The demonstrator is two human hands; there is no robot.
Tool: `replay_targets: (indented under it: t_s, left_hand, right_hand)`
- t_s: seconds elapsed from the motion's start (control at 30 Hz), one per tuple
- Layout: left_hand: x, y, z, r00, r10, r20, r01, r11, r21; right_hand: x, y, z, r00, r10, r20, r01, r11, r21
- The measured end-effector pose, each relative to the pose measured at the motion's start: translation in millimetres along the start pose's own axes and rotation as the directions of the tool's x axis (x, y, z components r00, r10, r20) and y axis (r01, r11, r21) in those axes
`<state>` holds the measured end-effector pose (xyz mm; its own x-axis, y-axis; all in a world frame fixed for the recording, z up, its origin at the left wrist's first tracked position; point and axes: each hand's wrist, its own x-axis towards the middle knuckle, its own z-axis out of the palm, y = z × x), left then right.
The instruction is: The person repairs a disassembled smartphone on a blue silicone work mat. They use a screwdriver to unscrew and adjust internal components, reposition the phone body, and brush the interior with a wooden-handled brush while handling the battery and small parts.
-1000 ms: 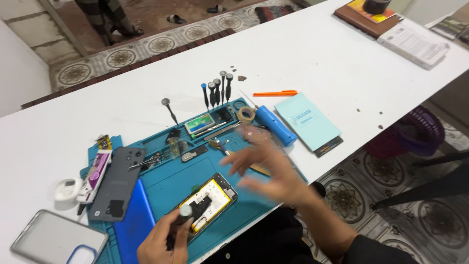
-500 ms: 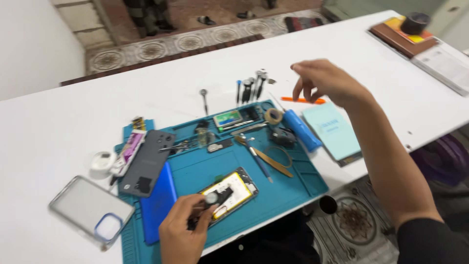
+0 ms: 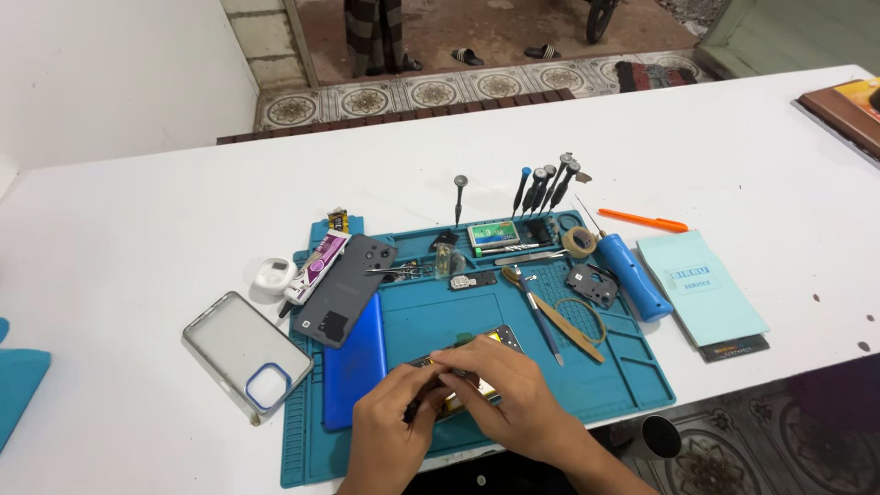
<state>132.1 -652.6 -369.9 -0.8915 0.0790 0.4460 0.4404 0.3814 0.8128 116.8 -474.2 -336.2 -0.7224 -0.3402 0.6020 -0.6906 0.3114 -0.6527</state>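
Note:
An opened phone [image 3: 490,342] with yellow insides lies on the teal work mat [image 3: 632,385] near its front edge. My left hand [image 3: 390,435] grips its left end, fingers curled around it. My right hand [image 3: 509,394] lies over the phone's middle, fingertips pinched on something small at its top edge; what it pinches is hidden. Most of the phone is covered by both hands.
On the mat lie a grey back cover [image 3: 348,289], a blue panel [image 3: 356,357], tweezers [image 3: 536,307], a tape roll [image 3: 579,242] and a blue tool [image 3: 632,275]. Several screwdrivers [image 3: 545,183] stand behind. A clear case [image 3: 243,353], an orange pen [image 3: 642,220] and a pale blue booklet [image 3: 701,289] lie beside.
My right hand came back from the far right of the table and settled on the phone beside my left hand. The view shifted so the mat sits in the centre.

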Motion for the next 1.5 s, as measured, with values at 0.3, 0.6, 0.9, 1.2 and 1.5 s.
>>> replay_targets:
  t_s: [0.3, 0.6, 0.9, 1.2, 1.5]
  left_hand:
    - [-6.2, 0.1, 2.1, 0.987, -0.161, 0.009, 0.160, 0.986, 0.041]
    - [-8.2, 12.5, -23.9, 0.988, 0.126, 0.094, -0.151, 0.918, 0.367]
    - [-16.0, -20.2, -41.0, 0.979, 0.083, 0.189, -0.168, 0.851, 0.498]
    - [-9.5, -11.1, -36.1, 0.977, 0.074, 0.200, -0.164, 0.861, 0.481]
    - [-0.5, 2.0, -19.4, 0.966, -0.016, 0.257, -0.115, 0.867, 0.486]
  right_hand:
    - [-29.0, 24.0, 23.4, 0.991, 0.002, -0.131, 0.007, 0.998, 0.066]
    - [-28.8, 30.3, 22.1, 0.994, -0.079, -0.074, 0.081, 0.996, 0.033]
    - [-25.4, 39.0, 40.7, 0.996, -0.090, 0.012, 0.090, 0.996, -0.020]
    - [-21.0, 31.4, 42.8, 0.997, -0.044, -0.070, 0.042, 0.999, -0.032]
    - [-21.7, 31.0, 28.6, 0.994, -0.073, 0.082, 0.058, 0.982, 0.181]
